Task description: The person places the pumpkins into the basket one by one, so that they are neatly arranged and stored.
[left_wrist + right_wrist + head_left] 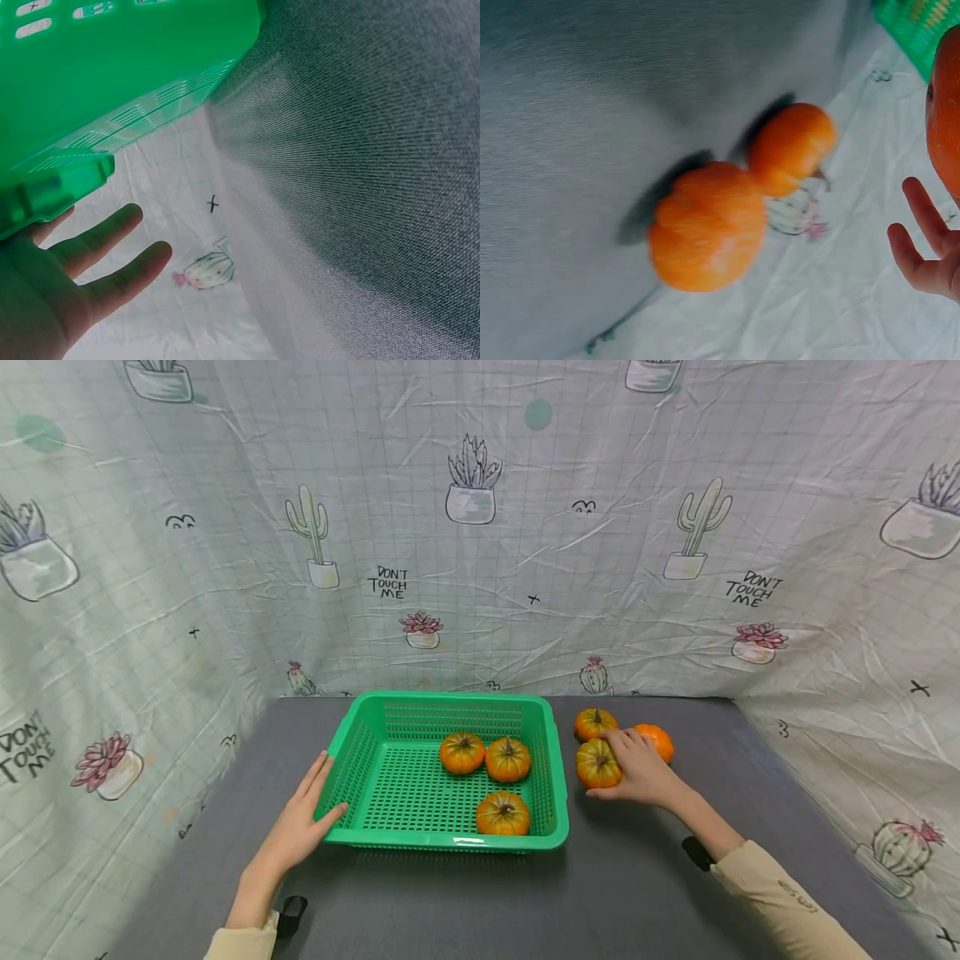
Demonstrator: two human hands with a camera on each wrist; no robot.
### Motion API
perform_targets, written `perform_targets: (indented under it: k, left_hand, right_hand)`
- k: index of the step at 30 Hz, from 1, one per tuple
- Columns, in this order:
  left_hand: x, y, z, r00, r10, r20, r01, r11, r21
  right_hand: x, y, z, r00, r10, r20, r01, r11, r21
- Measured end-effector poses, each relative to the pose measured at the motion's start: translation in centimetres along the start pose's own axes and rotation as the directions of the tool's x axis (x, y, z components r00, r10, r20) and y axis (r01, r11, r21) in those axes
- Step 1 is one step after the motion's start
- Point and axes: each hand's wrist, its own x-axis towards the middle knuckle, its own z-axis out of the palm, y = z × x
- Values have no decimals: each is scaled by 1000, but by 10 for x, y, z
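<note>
My right hand (642,770) grips a small orange-green pumpkin (597,765) by its side, to the right of a green plastic basket (450,841). In the right wrist view this pumpkin (946,112) appears raised off the table, cut off by the frame edge. Two more pumpkins lie close by, one mottled (595,722) behind the held one and one brighter orange (657,741) partly behind my hand. At the basket's left side is my left hand (295,828), fingers extended along the rim. Inside the basket sit three pumpkins (508,760), all toward its right half.
A dark grey cloth (465,910) covers the table. Pale curtains (525,552) printed with cacti enclose the back and sides. Black straps (697,853) are on both wrists.
</note>
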Motion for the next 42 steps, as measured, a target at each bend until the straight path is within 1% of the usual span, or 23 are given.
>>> perform_targets:
  k: [5, 9, 15, 21, 25, 29, 32, 35, 40, 42]
  left_hand:
    - [0, -1, 0, 1000, 4, -5, -4, 1000, -3]
    - [-1, -2, 1, 1000, 7, -10, -7, 1000, -3]
    - [0, -1, 2, 1000, 9, -12, -10, 1000, -3]
    - [0, 0, 1, 1000, 3, -11, -3, 1000, 1]
    - [0, 0, 1, 1000, 2, -9, -2, 1000, 0]
    - [0, 0, 1, 1000, 3, -13, -3, 1000, -1]
    - [-1, 0, 1, 1000, 2, -13, -2, 1000, 1]
    - [-1, 0, 1, 1000, 3, -13, -2, 1000, 6]
    - [0, 1, -1, 1000, 5, -6, -5, 1000, 20]
    - [-1, 2, -2, 1000, 5, -5, -5, 999, 31]
  right_hand:
    - [6, -12, -8, 999, -25, -21, 25, 1000, -9]
    - [9, -22, -14, 999, -41, -23, 41, 999, 2]
    - [12, -30, -20, 998, -62, -34, 62, 998, 9]
    - [18, -41, -23, 990, -124, -65, 125, 992, 13]
    - [23, -51, -24, 985, -164, -56, 165, 986, 20]
    - [29, -61, -23, 980, -200, -22, 200, 980, 18]
    - [34, -69, -20, 972, -236, 1, 236, 972, 9]
    - [39, -76, -16, 959, -284, 16, 284, 959, -6]
    - [49, -92, -14, 925, -378, 30, 379, 924, -39]
    - [53, -99, -13, 911, -409, 48, 412, 910, -49]
